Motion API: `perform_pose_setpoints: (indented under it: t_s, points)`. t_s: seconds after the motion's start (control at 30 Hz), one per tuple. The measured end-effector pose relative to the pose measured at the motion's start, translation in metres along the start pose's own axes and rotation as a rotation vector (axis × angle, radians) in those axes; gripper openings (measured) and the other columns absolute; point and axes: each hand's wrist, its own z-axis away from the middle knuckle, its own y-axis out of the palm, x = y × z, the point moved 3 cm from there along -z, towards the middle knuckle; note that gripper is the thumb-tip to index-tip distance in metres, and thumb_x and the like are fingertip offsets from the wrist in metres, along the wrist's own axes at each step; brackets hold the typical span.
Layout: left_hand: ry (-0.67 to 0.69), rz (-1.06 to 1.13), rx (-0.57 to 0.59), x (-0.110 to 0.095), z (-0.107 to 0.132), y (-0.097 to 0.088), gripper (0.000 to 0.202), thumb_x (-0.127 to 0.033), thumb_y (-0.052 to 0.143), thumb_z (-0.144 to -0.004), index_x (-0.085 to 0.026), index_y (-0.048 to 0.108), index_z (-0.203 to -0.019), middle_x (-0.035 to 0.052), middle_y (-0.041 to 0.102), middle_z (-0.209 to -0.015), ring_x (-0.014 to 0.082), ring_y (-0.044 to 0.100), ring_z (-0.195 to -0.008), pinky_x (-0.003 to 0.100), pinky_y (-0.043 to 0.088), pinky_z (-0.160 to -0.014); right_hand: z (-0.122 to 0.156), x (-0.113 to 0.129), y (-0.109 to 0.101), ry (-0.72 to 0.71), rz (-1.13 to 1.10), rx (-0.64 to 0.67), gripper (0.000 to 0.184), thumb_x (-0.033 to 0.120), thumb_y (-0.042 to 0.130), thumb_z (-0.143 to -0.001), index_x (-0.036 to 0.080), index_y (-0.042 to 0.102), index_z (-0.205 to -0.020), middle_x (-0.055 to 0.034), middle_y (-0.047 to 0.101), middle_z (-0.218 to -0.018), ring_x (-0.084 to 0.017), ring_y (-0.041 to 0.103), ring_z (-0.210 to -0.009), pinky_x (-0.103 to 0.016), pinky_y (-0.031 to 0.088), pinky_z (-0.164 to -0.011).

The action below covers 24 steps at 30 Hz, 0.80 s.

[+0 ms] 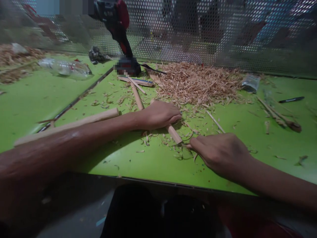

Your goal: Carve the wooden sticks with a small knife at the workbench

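Observation:
A round wooden stick point(175, 134) lies slantwise on the green table point(111, 162). My left hand point(160, 114) is closed over its middle and presses it down. The stick's far part shows beyond the hand. Close to the stick's near end, my right hand point(223, 152) is closed with the fingers pinched together. A thin piece juts from those fingers and meets the end of the stick; most of it is hidden by the hand, so I cannot make out its kind. Curled wood shavings are scattered around both hands.
A cordless drill point(121, 33) stands behind the stick. A large heap of shavings point(198, 82) lies at the back. A thicker wooden rod point(99, 117) rests under my left forearm. A plastic bottle point(61, 67), a clear cup point(250, 83) and a black pen point(291, 99) lie about. Perforated metal point(158, 29) closes the back.

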Motion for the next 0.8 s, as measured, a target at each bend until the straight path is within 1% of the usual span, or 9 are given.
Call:
perform_pose_setpoints:
  t_s: [0.1,0.2,0.27,0.4,0.47,0.6,0.73,0.8]
  points:
    - [0.005,-0.015,0.001,-0.0010,0.0003,-0.0013,0.039,-0.031,0.033,-0.102,-0.018,0.059,-0.076,0.0036,0.062,-0.077,0.0158,0.054,-0.071,0.027,0.031,-0.059,-0.0005,0.0005,-0.0019,-0.005,-0.019,-0.027,0.027,0.015,0.047,-0.097,0.020,0.059,-0.074,0.0023,0.055,-0.055,-0.014,0.044,-0.046,-0.033,0.016,-0.050]
    - [-0.004,-0.012,0.006,-0.0016,0.0005,-0.0021,0.038,-0.030,0.033,-0.101,-0.018,0.060,-0.076,0.0029,0.061,-0.076,0.0158,0.054,-0.070,0.027,0.031,-0.058,-0.0006,-0.0005,-0.0039,0.028,-0.038,-0.074,0.032,0.022,0.048,-0.101,0.019,0.059,-0.072,0.0018,0.056,-0.056,-0.013,0.045,-0.047,-0.032,0.018,-0.050]
    - [-0.009,-0.011,0.009,-0.0015,0.0004,-0.0018,0.037,-0.030,0.035,-0.101,-0.018,0.060,-0.076,0.0026,0.061,-0.075,0.0158,0.054,-0.070,0.027,0.031,-0.058,-0.0006,-0.0010,-0.0038,0.040,-0.033,-0.074,0.032,0.023,0.049,-0.101,0.019,0.060,-0.071,0.0020,0.056,-0.056,-0.012,0.044,-0.047,-0.032,0.017,-0.050]
    - [-0.002,-0.013,-0.007,-0.0006,0.0005,-0.0007,0.038,-0.030,0.034,-0.101,-0.018,0.059,-0.075,0.0030,0.062,-0.076,0.0156,0.054,-0.070,0.026,0.032,-0.058,-0.0009,-0.0002,-0.0022,0.015,-0.003,-0.063,0.032,0.023,0.048,-0.101,0.019,0.060,-0.072,0.0024,0.053,-0.055,-0.013,0.042,-0.046,-0.033,0.015,-0.050]
    - [0.001,-0.005,-0.015,-0.0001,0.0007,-0.0002,0.039,-0.031,0.034,-0.101,-0.018,0.059,-0.075,0.0031,0.062,-0.075,0.0153,0.053,-0.069,0.026,0.032,-0.058,-0.0005,0.0004,-0.0013,0.006,0.010,-0.052,0.031,0.022,0.047,-0.101,0.019,0.060,-0.073,0.0022,0.053,-0.056,-0.014,0.041,-0.047,-0.033,0.014,-0.051]
    - [0.000,-0.010,-0.015,0.0000,0.0009,0.0002,0.038,-0.030,0.034,-0.101,-0.018,0.059,-0.076,0.0033,0.062,-0.076,0.0157,0.054,-0.070,0.026,0.032,-0.059,0.0006,0.0016,-0.0010,0.007,0.012,-0.011,0.025,0.014,0.047,-0.097,0.020,0.059,-0.075,0.0020,0.054,-0.057,-0.014,0.043,-0.047,-0.033,0.013,-0.050]
    - [-0.016,-0.008,0.001,0.0003,0.0004,0.0001,0.037,-0.031,0.035,-0.100,-0.018,0.060,-0.076,0.0038,0.062,-0.076,0.0157,0.054,-0.069,0.026,0.033,-0.059,-0.0007,0.0021,-0.0013,0.011,-0.009,0.059,0.025,0.011,0.046,-0.095,0.020,0.058,-0.075,0.0013,0.056,-0.058,-0.014,0.043,-0.047,-0.033,0.014,-0.050]
    - [-0.020,0.005,0.002,0.0005,0.0002,-0.0001,0.037,-0.031,0.035,-0.100,-0.018,0.060,-0.076,0.0037,0.062,-0.076,0.0155,0.054,-0.068,0.027,0.034,-0.059,-0.0021,0.0021,-0.0013,0.007,-0.018,0.066,0.025,0.008,0.045,-0.093,0.020,0.058,-0.077,0.0009,0.057,-0.059,-0.014,0.043,-0.047,-0.034,0.014,-0.049]
